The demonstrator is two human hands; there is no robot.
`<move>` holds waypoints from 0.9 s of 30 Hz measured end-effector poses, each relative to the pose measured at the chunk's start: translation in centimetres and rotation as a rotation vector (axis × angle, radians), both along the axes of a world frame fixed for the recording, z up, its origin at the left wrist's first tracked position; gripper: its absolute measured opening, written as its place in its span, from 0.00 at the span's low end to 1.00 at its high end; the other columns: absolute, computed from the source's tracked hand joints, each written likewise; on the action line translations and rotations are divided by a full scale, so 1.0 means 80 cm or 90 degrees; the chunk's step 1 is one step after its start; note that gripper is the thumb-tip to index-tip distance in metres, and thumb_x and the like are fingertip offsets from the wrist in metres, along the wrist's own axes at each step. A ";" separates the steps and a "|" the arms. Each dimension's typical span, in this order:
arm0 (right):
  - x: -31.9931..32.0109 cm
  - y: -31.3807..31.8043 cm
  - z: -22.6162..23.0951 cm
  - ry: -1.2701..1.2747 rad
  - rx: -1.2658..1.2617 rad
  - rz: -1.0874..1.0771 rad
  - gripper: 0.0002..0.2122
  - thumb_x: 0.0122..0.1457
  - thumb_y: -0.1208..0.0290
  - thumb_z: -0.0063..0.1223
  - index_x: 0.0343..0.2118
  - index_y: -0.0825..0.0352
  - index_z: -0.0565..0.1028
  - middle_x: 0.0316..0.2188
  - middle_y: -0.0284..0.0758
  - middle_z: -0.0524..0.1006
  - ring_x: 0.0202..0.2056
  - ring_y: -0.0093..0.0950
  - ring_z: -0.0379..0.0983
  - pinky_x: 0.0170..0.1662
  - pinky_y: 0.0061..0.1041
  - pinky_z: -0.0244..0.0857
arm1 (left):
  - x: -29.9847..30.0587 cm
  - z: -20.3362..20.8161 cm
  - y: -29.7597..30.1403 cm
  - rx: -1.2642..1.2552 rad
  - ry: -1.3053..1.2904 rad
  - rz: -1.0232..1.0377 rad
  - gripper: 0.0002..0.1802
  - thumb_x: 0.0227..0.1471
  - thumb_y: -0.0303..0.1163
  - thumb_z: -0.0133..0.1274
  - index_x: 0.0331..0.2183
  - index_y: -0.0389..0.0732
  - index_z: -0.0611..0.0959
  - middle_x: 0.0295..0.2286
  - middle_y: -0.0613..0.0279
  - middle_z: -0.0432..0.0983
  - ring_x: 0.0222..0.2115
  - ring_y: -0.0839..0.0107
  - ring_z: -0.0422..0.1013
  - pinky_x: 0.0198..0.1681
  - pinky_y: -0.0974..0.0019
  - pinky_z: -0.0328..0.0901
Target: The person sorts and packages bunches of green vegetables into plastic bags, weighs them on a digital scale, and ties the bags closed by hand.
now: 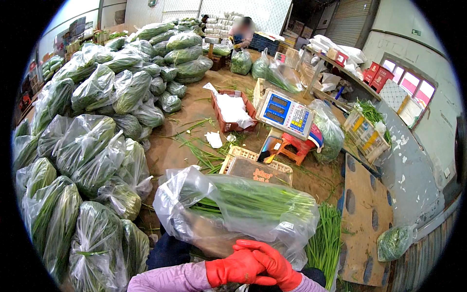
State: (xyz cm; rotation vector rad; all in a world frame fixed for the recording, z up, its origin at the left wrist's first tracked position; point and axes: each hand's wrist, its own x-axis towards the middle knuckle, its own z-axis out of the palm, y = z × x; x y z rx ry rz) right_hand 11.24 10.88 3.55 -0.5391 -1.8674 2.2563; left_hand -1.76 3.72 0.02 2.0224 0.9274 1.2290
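Both my hands wear red rubber gloves and meet at the lower middle, near the close edge of a clear plastic bag (171, 197). My right hand (279, 266) lies across my left hand (233, 268), its fingers closed over it; the left fingers are partly hidden beneath. Long green chive stalks (282, 200) lie lengthwise inside the bag, which rests on its side in front of me. More loose chives (325, 238) stick out beside the bag on the right. Just beyond the bag sits a platform scale's dark plate (258, 170) on a cream crate.
Filled bags of greens (97, 243) are heaped along the left. Ahead stand a scale display (287, 114), a red-brown crate (228, 127) with white plastic and an orange stool (293, 150). A perforated board (366, 219) lies right. Another person (242, 33) works at the back.
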 end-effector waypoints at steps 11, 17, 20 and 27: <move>-0.002 0.001 0.000 0.000 0.014 0.012 0.24 0.64 0.59 0.42 0.56 0.72 0.63 0.54 0.46 0.68 0.57 0.35 0.62 0.61 0.33 0.52 | 0.003 -0.007 -0.005 -0.045 -0.014 0.040 0.19 0.43 0.42 0.65 0.33 0.40 0.80 0.27 0.53 0.79 0.31 0.55 0.76 0.33 0.59 0.71; 0.002 0.004 -0.006 0.004 0.009 0.012 0.24 0.64 0.58 0.42 0.56 0.72 0.64 0.54 0.46 0.68 0.57 0.35 0.63 0.61 0.33 0.52 | 0.003 -0.003 -0.001 -0.003 0.017 0.052 0.19 0.44 0.44 0.64 0.33 0.40 0.81 0.27 0.53 0.79 0.31 0.55 0.76 0.33 0.59 0.71; -0.002 0.001 -0.004 0.006 0.005 0.021 0.24 0.64 0.58 0.42 0.56 0.72 0.64 0.54 0.45 0.68 0.57 0.35 0.63 0.61 0.32 0.52 | 0.018 -0.002 -0.030 -0.059 -0.033 0.078 0.22 0.37 0.42 0.64 0.35 0.41 0.80 0.30 0.51 0.77 0.35 0.53 0.73 0.37 0.55 0.66; -0.004 0.001 0.004 -0.011 0.012 0.017 0.24 0.64 0.58 0.41 0.56 0.72 0.64 0.54 0.45 0.68 0.57 0.34 0.63 0.61 0.32 0.52 | 0.041 -0.012 -0.040 -0.119 -0.095 0.147 0.24 0.33 0.38 0.66 0.36 0.42 0.81 0.29 0.51 0.75 0.37 0.54 0.72 0.41 0.52 0.60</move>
